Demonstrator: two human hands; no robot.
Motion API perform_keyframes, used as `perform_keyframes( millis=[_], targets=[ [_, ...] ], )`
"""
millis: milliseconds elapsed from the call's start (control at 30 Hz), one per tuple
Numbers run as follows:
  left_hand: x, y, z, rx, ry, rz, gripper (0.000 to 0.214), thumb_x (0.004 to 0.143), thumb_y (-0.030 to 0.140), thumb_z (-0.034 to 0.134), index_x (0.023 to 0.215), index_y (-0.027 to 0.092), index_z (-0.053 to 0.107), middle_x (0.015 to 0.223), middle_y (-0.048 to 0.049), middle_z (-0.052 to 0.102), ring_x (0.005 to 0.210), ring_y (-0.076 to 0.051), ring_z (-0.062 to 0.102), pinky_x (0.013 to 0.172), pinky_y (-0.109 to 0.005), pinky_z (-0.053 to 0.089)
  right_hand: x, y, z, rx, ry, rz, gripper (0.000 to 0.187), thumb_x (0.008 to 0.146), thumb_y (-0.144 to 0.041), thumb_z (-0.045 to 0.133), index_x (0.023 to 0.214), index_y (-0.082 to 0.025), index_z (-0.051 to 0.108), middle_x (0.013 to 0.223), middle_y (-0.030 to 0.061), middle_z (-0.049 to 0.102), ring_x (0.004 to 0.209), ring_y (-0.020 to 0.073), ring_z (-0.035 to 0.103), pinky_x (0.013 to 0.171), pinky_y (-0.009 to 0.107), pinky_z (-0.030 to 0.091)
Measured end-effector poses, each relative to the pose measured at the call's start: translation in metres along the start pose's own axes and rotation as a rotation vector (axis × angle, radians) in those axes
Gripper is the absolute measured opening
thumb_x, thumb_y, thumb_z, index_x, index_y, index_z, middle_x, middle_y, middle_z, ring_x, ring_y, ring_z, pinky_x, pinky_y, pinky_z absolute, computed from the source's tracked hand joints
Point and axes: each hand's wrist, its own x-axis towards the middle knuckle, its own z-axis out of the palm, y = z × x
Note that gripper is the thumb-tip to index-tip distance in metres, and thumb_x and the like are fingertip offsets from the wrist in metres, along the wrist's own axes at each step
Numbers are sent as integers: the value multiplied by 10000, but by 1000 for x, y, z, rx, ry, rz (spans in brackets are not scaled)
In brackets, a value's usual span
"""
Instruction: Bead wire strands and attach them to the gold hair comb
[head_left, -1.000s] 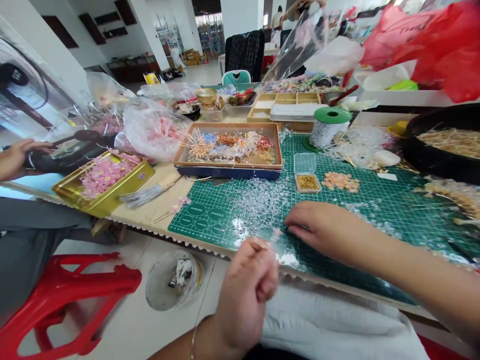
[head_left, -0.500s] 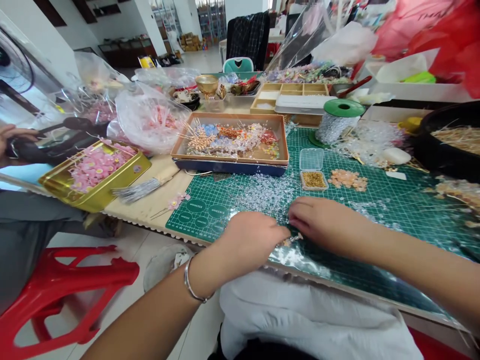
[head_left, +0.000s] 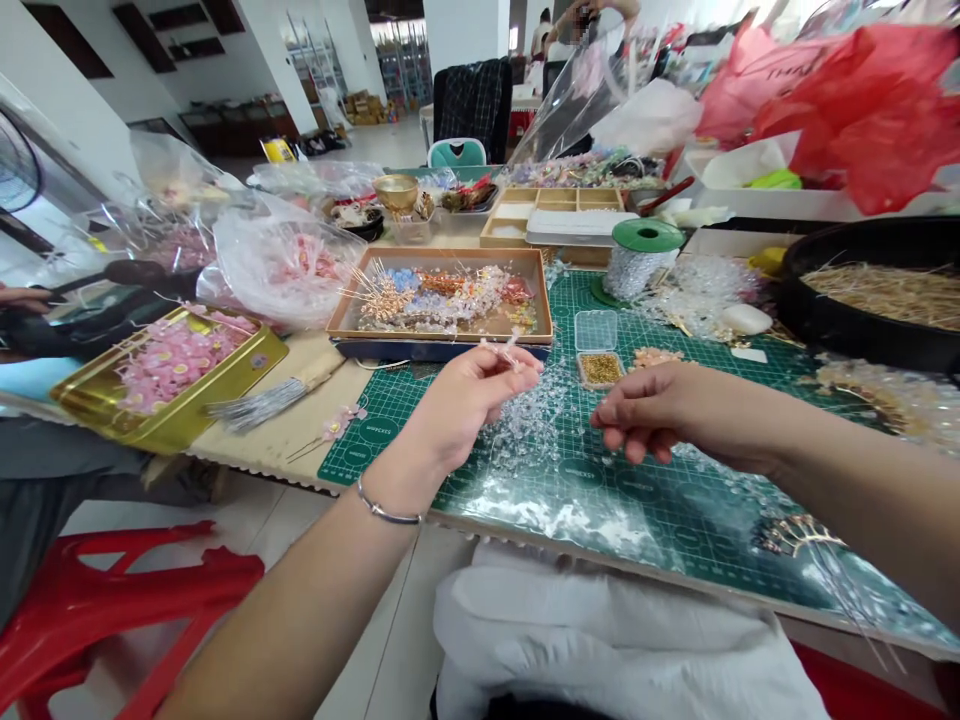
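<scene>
My left hand (head_left: 469,395) is raised above a green cutting mat (head_left: 390,440), pinching a thin wire piece with tiny beads (head_left: 510,352) between thumb and fingertips. My right hand (head_left: 645,410) hovers over the mat with its fingers drawn together, and nothing shows in them. Loose clear beads (head_left: 532,425) lie scattered between my hands. Just beyond are a small box of gold beads (head_left: 600,370) and a little heap of peach beads (head_left: 652,357). A spool of beaded strand (head_left: 643,262) stands further back.
A wooden tray of beaded sprays (head_left: 439,295) sits at the mat's far edge. A gold tin of pink flowers (head_left: 169,380) lies left, beside a co-worker's hand (head_left: 22,297). A black basin of wires (head_left: 870,285) stands right. A red stool (head_left: 112,590) stands on the floor.
My left hand has risen from near the mat's front edge and now lifts the wire piece up and forward. My right hand has lifted off the mat and moved slightly right.
</scene>
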Motion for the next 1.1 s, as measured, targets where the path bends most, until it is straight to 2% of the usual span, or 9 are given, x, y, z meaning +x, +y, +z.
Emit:
perform_keyframes(
  millis=[133, 267, 400, 533, 633, 733, 800, 900, 1100],
  targets=[
    [14, 21, -5, -200, 55, 6, 171, 874, 367, 636, 870, 207, 578, 601, 88, 305, 459, -62, 173, 447, -249, 141, -5, -2, -5, 105, 87, -53, 292, 772, -480, 768, 790, -188, 772, 859, 62, 738, 593, 113, 587, 446, 208, 379],
    [25, 48, -10, -389, 94, 55, 127, 804, 263, 702, 828, 189, 601, 654, 59, 464, 453, -32, 192, 448, -259, 87, -5, -2, -6, 181, 245, -161, 257, 777, -480, 780, 851, -236, 812, 946, 60, 758, 741, 159, 605, 619, 265, 474],
    [30, 68, -3, -392, 18, 47, 120, 795, 276, 697, 810, 196, 609, 723, 34, 570, 438, -21, 211, 443, -267, 85, -9, -17, 4, 275, 308, -306, 312, 785, -532, 758, 908, -249, 803, 1025, 66, 775, 1022, 247, 659, 908, 370, 515],
    [22, 81, 9, -335, -77, 10, 163, 770, 312, 731, 753, 194, 620, 690, 33, 538, 443, -27, 219, 453, -281, 87, -27, -34, 4, 264, 336, -380, 421, 776, -597, 729, 918, -207, 796, 1024, 95, 780, 1013, 302, 692, 929, 457, 531],
    [7, 91, 9, -305, -64, 2, 148, 753, 305, 748, 751, 205, 639, 736, 26, 546, 473, -37, 237, 471, -291, 106, -53, -33, -15, 154, 491, -367, 361, 743, -569, 780, 817, -217, 803, 952, 99, 776, 1039, 364, 659, 1026, 566, 419],
    [-8, 102, 14, -258, -33, 34, 112, 753, 287, 756, 749, 216, 670, 699, 34, 532, 504, -56, 255, 481, -290, 153, -81, -28, -25, 96, 641, -365, 300, 776, -554, 779, 871, -271, 811, 1045, 77, 760, 1186, 392, 561, 1117, 600, 257],
    [-16, 107, 27, -279, -69, 35, 101, 756, 263, 755, 726, 203, 679, 671, 35, 541, 510, -58, 290, 485, -274, 211, -95, -26, -15, 118, 522, -376, 300, 777, -562, 783, 867, -278, 815, 1061, 64, 761, 1163, 360, 586, 1098, 546, 318],
    [-27, 110, 57, -459, -133, -39, 143, 744, 248, 770, 705, 171, 656, 713, 16, 606, 535, -63, 435, 522, -251, 341, -107, -25, 16, 252, 196, -383, 337, 772, -565, 790, 736, -230, 790, 884, 63, 766, 978, 303, 662, 991, 477, 437],
    [-47, 105, 94, -640, -90, -211, 238, 688, 274, 845, 742, 142, 654, 615, 25, 581, 539, -75, 510, 504, -211, 377, -124, -8, 44, 602, -3, -374, 318, 845, -505, 745, 883, -195, 808, 897, 85, 785, 880, 216, 716, 898, 375, 532]
  ],
)
